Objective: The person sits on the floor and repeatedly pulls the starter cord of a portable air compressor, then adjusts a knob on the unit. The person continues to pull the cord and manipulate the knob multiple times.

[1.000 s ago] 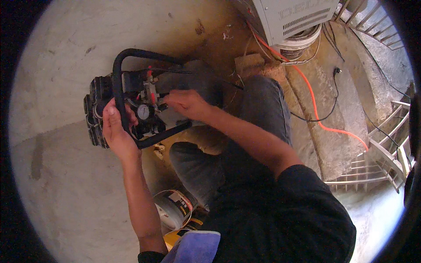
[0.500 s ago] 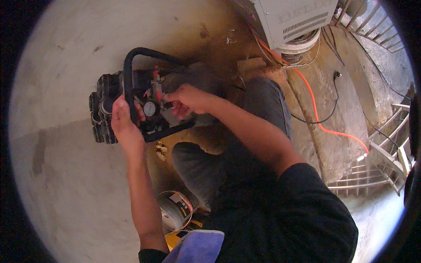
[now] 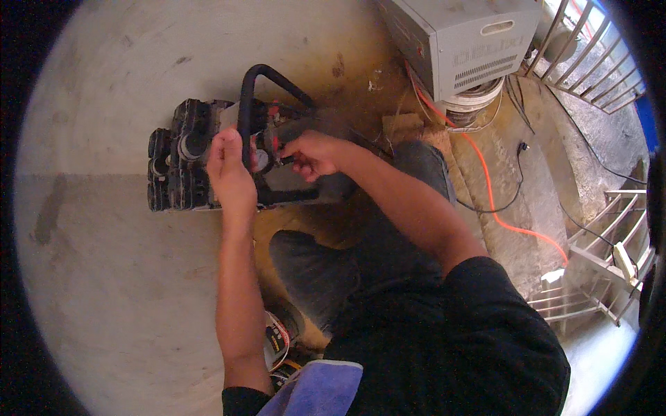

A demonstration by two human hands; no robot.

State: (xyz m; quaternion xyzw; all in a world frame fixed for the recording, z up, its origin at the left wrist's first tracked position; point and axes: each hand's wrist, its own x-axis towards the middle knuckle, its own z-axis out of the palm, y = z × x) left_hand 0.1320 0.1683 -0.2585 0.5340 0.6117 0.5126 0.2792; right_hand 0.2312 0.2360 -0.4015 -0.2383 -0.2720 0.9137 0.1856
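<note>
A small black air compressor (image 3: 182, 163) with a tubular black handle frame (image 3: 258, 87) lies on the concrete floor in front of me. My left hand (image 3: 227, 173) grips the frame's bar beside the round pressure gauge. My right hand (image 3: 312, 154) pinches a small fitting next to that gauge, fingers closed on it. The gauge itself is mostly hidden behind my left hand. My knees are bent just below the machine.
A grey metal box (image 3: 463, 38) stands on a white bucket (image 3: 477, 104) at the upper right. An orange cable (image 3: 494, 201) and black cords run over the stone step. Metal railings (image 3: 596, 263) line the right side. A tape reel (image 3: 276, 336) and purple cloth (image 3: 319, 388) lie near my lap.
The view has shifted so the compressor sits higher and more central. My left hand slid up along the frame bar, and my right hand moved in closer to the gauge fitting.
</note>
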